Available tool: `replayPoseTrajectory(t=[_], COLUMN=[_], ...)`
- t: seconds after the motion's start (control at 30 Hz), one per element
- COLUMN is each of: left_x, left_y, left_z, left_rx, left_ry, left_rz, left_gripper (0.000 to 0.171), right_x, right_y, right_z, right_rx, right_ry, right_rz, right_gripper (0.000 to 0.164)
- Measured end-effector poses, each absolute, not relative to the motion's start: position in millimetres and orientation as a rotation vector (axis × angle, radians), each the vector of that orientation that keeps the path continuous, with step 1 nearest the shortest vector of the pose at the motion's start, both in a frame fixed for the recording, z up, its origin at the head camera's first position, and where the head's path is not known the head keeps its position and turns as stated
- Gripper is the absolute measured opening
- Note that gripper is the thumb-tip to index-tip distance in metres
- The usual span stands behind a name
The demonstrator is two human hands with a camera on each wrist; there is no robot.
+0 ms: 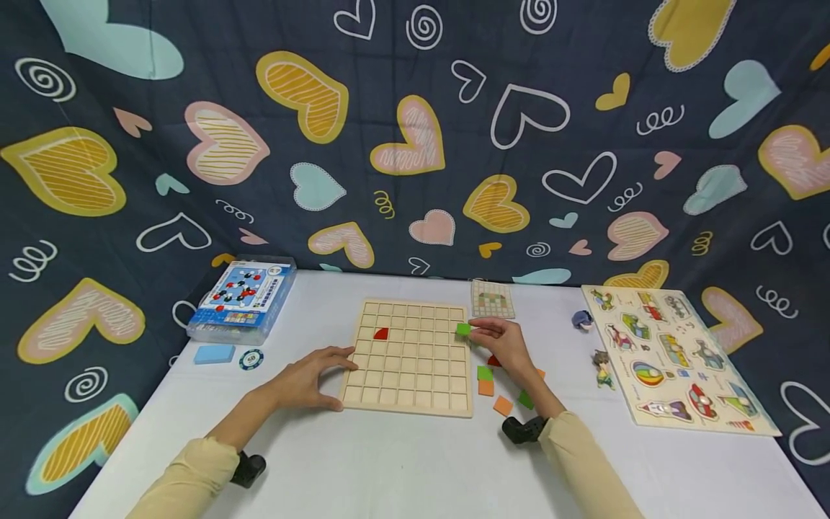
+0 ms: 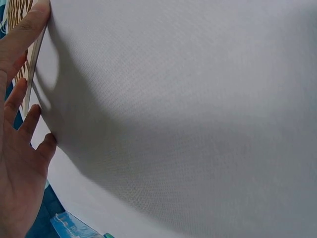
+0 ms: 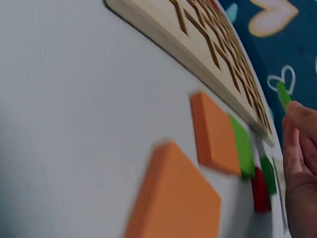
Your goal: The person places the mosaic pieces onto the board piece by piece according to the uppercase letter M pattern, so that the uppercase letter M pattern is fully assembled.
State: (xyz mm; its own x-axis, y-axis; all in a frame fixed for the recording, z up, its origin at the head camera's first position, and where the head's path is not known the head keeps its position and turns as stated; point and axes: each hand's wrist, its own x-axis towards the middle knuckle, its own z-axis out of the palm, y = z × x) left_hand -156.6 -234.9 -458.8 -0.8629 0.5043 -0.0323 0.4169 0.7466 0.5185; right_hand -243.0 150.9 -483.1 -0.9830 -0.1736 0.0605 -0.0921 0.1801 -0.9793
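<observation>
In the head view, a wooden grid board (image 1: 405, 375) lies flat on the table, with a red quarter-round piece (image 1: 381, 334) in one of its upper-left cells. My left hand (image 1: 308, 378) rests against the board's left edge, fingers spread, thumb near the lower corner. Between thumb and fingers my right hand (image 1: 509, 353) pinches a green square tile (image 1: 463, 329) over the board's upper right. The right wrist view shows that green tile (image 3: 283, 95) edge-on at the fingertips. Below the hand lie another green tile (image 1: 485, 373), an orange tile (image 1: 485, 388) and several loose pieces.
Behind the board lies a patterned grid card (image 1: 493, 298). A picture puzzle board (image 1: 687, 360) stands out at right, with two small figures (image 1: 603, 369) beside it. At left are a plastic box (image 1: 243, 299), a blue block (image 1: 214, 354) and a round chip (image 1: 251, 359).
</observation>
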Motion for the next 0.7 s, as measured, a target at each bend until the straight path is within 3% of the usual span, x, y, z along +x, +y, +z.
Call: replayPoseTrajectory(t=[0.7], left_x=[-157.1], left_y=[-235.2], left_z=[-459.6], left_rx=[0.759], left_ry=[2.770], left_rz=[0.767], left_gripper=[0.064], right_x=[-244.1], right_y=[87.3], right_z=[-477.5], right_rx=[-0.410], right_ry=[2.201], right_rz=[-2.001], right_gripper=[0.031])
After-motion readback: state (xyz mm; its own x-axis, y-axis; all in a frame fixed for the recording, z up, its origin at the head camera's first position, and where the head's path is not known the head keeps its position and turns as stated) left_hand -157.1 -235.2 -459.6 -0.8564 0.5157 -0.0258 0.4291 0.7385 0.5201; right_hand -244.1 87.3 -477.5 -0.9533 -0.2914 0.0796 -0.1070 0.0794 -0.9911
